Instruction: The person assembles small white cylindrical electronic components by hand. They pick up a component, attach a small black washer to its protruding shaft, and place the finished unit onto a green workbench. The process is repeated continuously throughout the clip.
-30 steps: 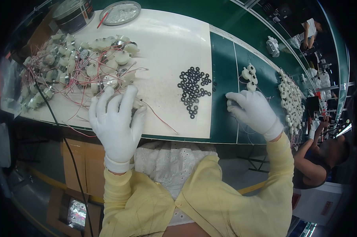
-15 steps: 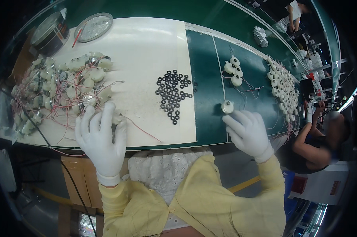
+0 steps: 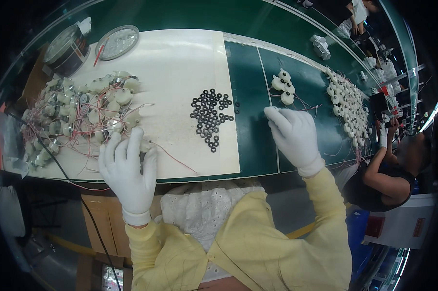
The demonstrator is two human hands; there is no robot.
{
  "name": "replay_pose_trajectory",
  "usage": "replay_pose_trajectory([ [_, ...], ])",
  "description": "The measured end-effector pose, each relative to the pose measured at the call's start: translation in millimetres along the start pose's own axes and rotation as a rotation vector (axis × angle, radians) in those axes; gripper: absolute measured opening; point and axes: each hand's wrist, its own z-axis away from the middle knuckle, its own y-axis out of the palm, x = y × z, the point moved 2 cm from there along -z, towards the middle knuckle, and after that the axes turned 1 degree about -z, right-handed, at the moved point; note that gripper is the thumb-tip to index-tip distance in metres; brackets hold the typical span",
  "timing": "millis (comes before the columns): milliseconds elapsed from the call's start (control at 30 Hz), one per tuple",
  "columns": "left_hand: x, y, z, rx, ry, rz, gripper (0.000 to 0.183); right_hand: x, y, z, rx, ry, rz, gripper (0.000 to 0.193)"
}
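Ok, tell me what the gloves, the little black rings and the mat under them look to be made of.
Gloves on the left hand and right hand: white, matte, softly creased, probably knit fabric or thin coated cloth.
Black rings: dull black, uniform, flat, likely rubber or plastic washers; too small to tell which.
Mat: cream, smooth, with faint scuffs, seemingly a rubber or vinyl sheet over the green belt.

A heap of small white round motors [image 3: 78, 114] with red wires lies tangled on the cream mat.
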Motion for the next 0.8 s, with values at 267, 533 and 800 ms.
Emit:
replay_pose_trajectory([
  [267,-0.3,2.2,1.9,-0.022,0.003,0.011,0.051,-3.5,-8.2,-6.3,0.065,0.211,0.097,0.035],
  [533,-2.8,-2.7,23.2,-0.232,-0.103,0.225,0.049,90.5,-9.4,-4.7,0.012,0.193,-0.607,0.055],
  [800,-75.5,-23.9,10.5,-0.136,0.108,0.367,0.036,160.7,18.8,-19.7,0.383,0.726,-2.33,0.073],
])
